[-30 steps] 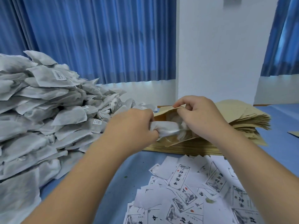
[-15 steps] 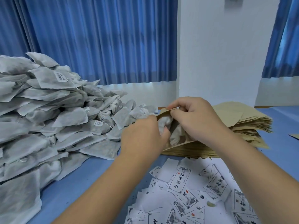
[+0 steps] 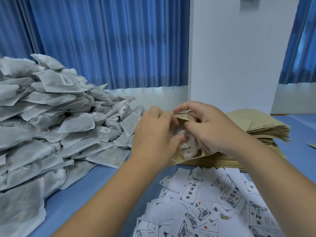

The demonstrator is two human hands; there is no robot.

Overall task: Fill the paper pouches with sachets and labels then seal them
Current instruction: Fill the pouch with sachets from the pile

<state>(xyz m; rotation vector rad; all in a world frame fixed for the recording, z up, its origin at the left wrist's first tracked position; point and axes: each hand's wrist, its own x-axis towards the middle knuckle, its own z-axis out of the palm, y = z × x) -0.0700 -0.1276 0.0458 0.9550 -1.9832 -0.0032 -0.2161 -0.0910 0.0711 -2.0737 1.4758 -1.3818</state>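
Pouch (image 3: 183, 117) is held just above the pouch stack (image 3: 265, 127), its mouth pinched apart by the right hand (image 3: 211, 129) so the left hand (image 3: 153, 134), gripping a white sachet (image 3: 188, 147), can push it inside.

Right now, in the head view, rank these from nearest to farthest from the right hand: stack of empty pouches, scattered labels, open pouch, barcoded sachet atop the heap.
1. Open pouch: gripped by the right hand.
2. Stack of empty pouches: directly under and behind that hand.
3. Scattered labels: on the table's near side.
4. Barcoded sachet: far left, atop the heap.
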